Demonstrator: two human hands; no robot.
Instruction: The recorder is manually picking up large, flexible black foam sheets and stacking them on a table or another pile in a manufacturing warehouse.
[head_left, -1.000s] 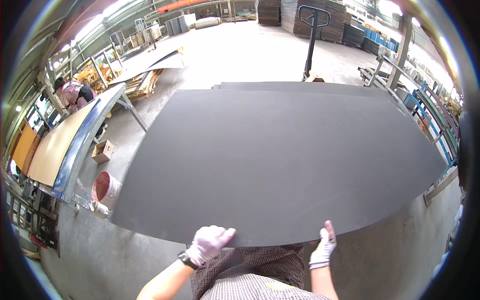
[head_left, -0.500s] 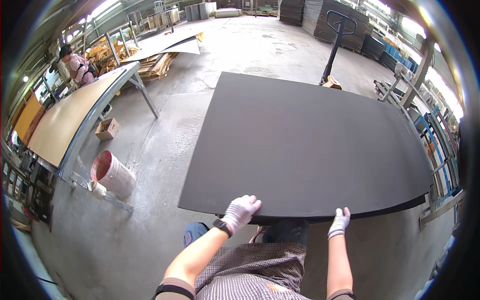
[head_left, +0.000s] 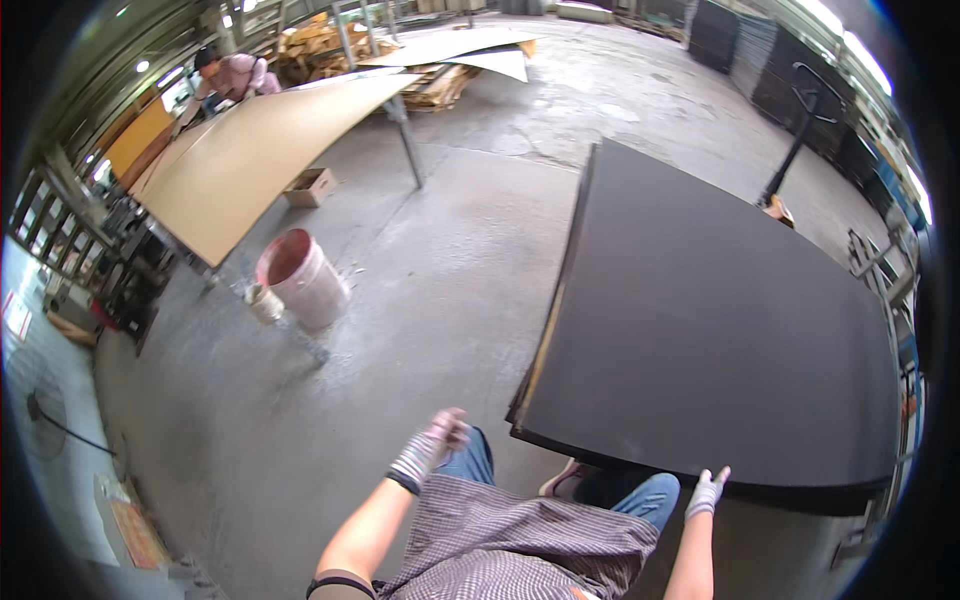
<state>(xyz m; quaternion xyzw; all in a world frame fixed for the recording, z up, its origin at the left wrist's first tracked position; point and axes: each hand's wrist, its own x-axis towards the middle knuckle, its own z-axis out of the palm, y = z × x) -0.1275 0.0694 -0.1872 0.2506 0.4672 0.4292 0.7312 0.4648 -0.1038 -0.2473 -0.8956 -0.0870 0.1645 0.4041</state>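
1. Left hand (head_left: 447, 430): gloved, blurred, mid-air; finger spread cannot be told.
2. Right hand (head_left: 707, 492): gloved, at near edge of black sheet (head_left: 710, 330); grip cannot be told.
3. Black sheet: topmost on stack (head_left: 546, 360), right.
4. Bucket (head_left: 322, 292): on floor (head_left: 430, 270), left.

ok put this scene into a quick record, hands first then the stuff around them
left hand: striped glove, blurred, in the air left of the dark stack
right hand: gloved, at the stack's near edge, firmness of grip unclear
stack form: flat sheets, layers visible along the left side
left of stack: bucket with reddish inside, on the grey floor
upper left: tan sheet, co-worker leaning by its far side
upper right: pallet jack, handle raised
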